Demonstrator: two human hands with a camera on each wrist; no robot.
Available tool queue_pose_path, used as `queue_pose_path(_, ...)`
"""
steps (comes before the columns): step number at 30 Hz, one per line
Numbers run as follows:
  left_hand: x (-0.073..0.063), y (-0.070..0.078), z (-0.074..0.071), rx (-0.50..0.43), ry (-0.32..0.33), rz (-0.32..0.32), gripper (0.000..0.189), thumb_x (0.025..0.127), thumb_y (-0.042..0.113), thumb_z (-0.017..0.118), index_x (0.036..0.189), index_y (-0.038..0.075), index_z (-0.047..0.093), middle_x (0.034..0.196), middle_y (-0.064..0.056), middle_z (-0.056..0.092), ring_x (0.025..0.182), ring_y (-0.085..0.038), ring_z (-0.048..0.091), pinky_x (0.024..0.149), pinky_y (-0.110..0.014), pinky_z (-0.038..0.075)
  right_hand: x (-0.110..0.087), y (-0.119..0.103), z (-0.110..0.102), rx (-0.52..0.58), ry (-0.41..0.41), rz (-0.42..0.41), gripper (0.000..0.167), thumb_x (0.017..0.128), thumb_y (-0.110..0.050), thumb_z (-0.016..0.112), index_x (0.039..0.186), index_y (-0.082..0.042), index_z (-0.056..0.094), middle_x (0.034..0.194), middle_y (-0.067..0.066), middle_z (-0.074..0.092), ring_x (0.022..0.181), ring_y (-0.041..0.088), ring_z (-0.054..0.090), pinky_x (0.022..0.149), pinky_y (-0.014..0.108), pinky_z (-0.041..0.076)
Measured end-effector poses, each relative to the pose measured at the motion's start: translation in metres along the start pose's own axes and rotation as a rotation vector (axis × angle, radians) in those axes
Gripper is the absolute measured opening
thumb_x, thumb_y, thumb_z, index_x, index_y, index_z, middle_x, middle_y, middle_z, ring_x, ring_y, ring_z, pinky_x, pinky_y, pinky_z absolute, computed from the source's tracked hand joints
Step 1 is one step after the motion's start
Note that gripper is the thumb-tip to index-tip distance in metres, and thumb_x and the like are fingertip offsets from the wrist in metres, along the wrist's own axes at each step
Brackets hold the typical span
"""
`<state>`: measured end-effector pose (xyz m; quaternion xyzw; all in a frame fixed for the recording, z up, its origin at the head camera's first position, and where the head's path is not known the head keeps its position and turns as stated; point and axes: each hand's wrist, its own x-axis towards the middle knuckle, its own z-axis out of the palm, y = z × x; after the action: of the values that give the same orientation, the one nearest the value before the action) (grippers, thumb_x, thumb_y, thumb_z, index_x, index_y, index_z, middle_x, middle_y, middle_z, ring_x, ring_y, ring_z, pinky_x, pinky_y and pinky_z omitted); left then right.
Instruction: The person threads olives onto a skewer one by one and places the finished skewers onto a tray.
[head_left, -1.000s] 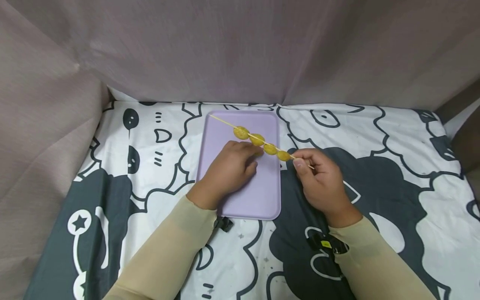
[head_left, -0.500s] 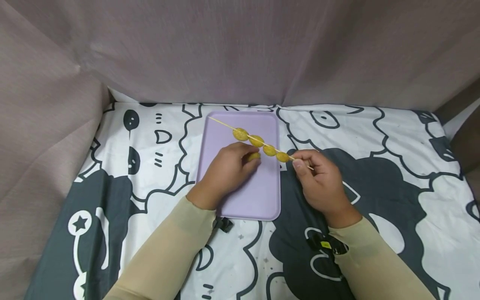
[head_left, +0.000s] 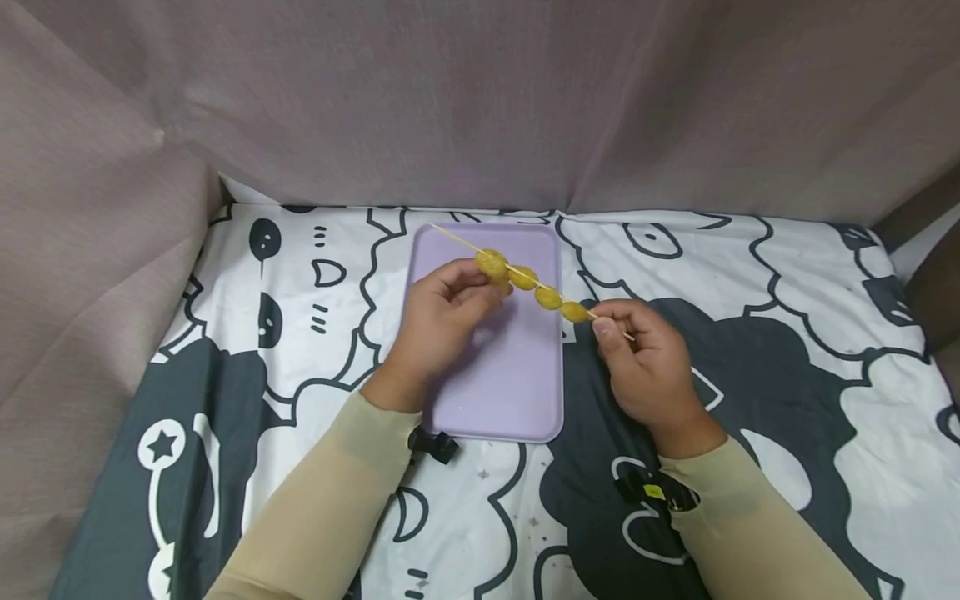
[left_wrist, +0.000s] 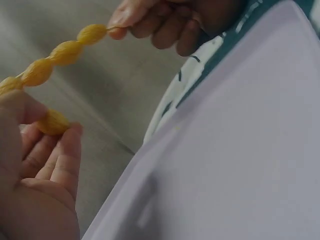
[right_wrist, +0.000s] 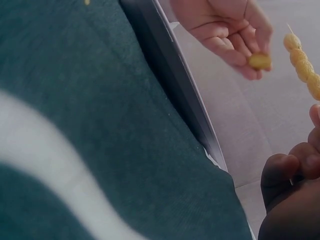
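Note:
A thin wooden skewer carries several yellow pieces and hangs slanted above a lilac tray. My right hand pinches the skewer's lower right end. My left hand is raised over the tray just below the skewer's leftmost piece. Between thumb and fingertips it pinches a loose yellow piece, which the right wrist view also shows as the loose piece at the fingertips. The skewer's bare pointed tip sticks out to the upper left.
The tray lies on a black-and-white cartoon-print cloth that covers the table. Grey-brown fabric closes in the back and the left side. Black camera straps sit at both wrists.
My left hand has risen off the tray with a loose yellow piece and moved up toward the skewer. The skewer has shifted slightly up and to the right.

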<state>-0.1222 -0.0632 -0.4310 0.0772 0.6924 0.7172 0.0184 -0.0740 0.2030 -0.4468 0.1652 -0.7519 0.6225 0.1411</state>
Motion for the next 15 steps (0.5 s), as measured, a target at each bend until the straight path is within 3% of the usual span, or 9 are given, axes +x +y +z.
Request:
queue_pose_path(4, 0.002, 0.002, -0.006, -0.163, 0.016, 0.001, 0.027, 0.105, 0.003, 0.070, 0.130, -0.002, 0.075, 0.109, -0.010, 0.084, 0.102, -0.017, 0.080, 0.087, -0.029, 0.068, 0.001, 0.001, -0.001, 0.012, -0.007, -0.002, 0.013, 0.106, 0.015, 0.060, 0.115, 0.014, 0.069, 0.072, -0.004, 0.050, 0.055, 0.009, 0.043, 0.049, 0.028, 0.034)
queue_pose_path(7, 0.002, 0.003, -0.009, -0.325, 0.024, -0.001, 0.026, 0.107, 0.000, 0.065, 0.130, 0.005, 0.076, 0.109, -0.003, 0.082, 0.099, -0.015, 0.078, 0.081, -0.024, 0.064, 0.001, 0.001, -0.002, 0.023, -0.012, -0.001, 0.011, 0.106, 0.015, 0.060, 0.114, 0.016, 0.067, 0.071, -0.004, 0.050, 0.055, 0.009, 0.043, 0.049, 0.027, 0.033)
queue_pose_path(11, 0.003, 0.006, -0.013, -0.544, 0.035, 0.027, 0.032, 0.109, -0.004, 0.056, 0.126, 0.012, 0.077, 0.117, -0.004, 0.079, 0.099, -0.015, 0.077, 0.081, -0.020, 0.064, 0.001, 0.001, -0.002, 0.026, -0.012, 0.000, 0.010, 0.106, 0.014, 0.061, 0.114, 0.016, 0.067, 0.071, -0.003, 0.049, 0.055, 0.009, 0.043, 0.049, 0.028, 0.033)
queue_pose_path(15, 0.004, 0.008, -0.015, -0.643, 0.042, 0.072, 0.035, 0.110, -0.004, 0.053, 0.126, 0.013, 0.079, 0.122, -0.007, 0.078, 0.100, -0.015, 0.079, 0.084, -0.019, 0.066, 0.002, 0.001, -0.001, 0.019, -0.011, 0.007, 0.011, 0.106, 0.015, 0.061, 0.114, 0.016, 0.068, 0.070, -0.003, 0.050, 0.055, 0.010, 0.043, 0.049, 0.028, 0.033)
